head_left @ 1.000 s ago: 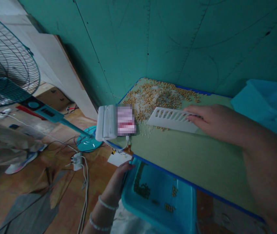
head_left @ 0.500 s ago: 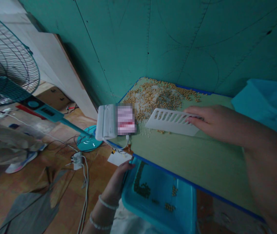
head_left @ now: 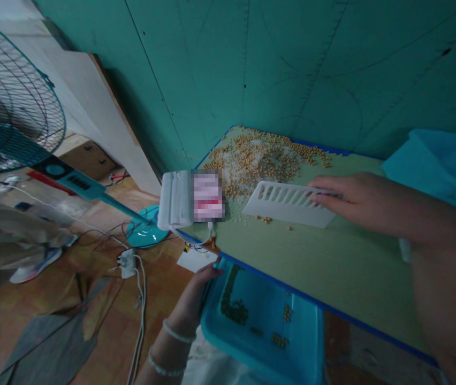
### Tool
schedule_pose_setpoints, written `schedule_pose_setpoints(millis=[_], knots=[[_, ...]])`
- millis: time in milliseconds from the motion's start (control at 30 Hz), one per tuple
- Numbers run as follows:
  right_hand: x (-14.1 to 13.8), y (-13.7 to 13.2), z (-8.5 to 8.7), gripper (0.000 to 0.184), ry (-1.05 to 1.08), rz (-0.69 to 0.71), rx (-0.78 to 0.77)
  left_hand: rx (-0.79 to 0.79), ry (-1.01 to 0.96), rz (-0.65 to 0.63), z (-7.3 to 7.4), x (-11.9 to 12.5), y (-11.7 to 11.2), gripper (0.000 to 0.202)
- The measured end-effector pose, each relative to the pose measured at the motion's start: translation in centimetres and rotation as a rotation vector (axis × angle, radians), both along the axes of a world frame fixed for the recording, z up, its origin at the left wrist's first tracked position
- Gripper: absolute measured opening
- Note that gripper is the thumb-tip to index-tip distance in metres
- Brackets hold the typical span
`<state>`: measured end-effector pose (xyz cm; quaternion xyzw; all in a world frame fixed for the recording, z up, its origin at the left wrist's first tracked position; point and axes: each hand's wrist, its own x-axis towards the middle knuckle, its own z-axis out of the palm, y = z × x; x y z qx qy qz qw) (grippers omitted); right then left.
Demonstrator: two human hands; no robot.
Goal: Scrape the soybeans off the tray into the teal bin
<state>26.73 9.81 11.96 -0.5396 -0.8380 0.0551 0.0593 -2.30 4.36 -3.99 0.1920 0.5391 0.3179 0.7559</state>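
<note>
My right hand (head_left: 344, 197) is closed on a white slotted plastic scraper (head_left: 290, 210). The scraper's long lower edge rests on or just above the pale green tabletop (head_left: 332, 267), with a few loose yellow beans (head_left: 267, 220) along it. Behind it lies a spread heap of yellow beans (head_left: 266, 160) mixed with fine white grains. Below the table's front edge, my left hand (head_left: 200, 286) grips the left rim of a blue plastic basin (head_left: 262, 294); part of its fingers is hidden. Inside the basin are dark green beans (head_left: 236, 310) at the left and small groups of yellow beans.
A white device (head_left: 175, 200) with a cable sits at the table's left corner, beside a blurred-out pink-and-white item (head_left: 207, 197). At the right stands a blue bag-like container (head_left: 432, 166). A standing fan (head_left: 15, 101), a power strip (head_left: 127, 263) and another person's leg (head_left: 11, 235) are at left.
My right hand and the scraper have shifted slightly right and toward the table's front edge. Some loose beans moved along with it. My left hand stays on the basin.
</note>
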Motion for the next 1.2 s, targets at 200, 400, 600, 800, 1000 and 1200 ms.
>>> schedule_pose_setpoints(millis=[200, 400, 600, 800, 1000, 1200], knots=[[0.1, 0.2, 0.5, 0.028, -0.011, 0.020, -0.073, -0.018, 0.015, -0.024, -1.7, -0.1, 1.3, 0.027], [0.6, 0.3, 0.8, 0.030, 0.020, -0.002, -0.132, 0.008, 0.034, -0.009, -1.0, 0.0, 0.5, 0.026], [1.0, 0.3, 1.1, 0.029, 0.052, -0.008, -0.194, -0.010, 0.079, -0.006, -1.3, -0.1, 0.5, 0.026], [1.4, 0.5, 0.9, 0.028, 0.084, -0.030, -0.239, -0.070, 0.094, -0.044, -2.5, -0.3, 1.8, 0.027], [1.5, 0.5, 0.9, 0.025, 0.101, -0.042, -0.296, -0.059, 0.058, -0.035, -2.1, 0.1, 1.7, 0.023], [1.5, 0.7, 0.8, 0.025, 0.173, -0.077, -0.381, -0.074, -0.069, 0.026, 1.4, 0.9, -1.5, 0.038]])
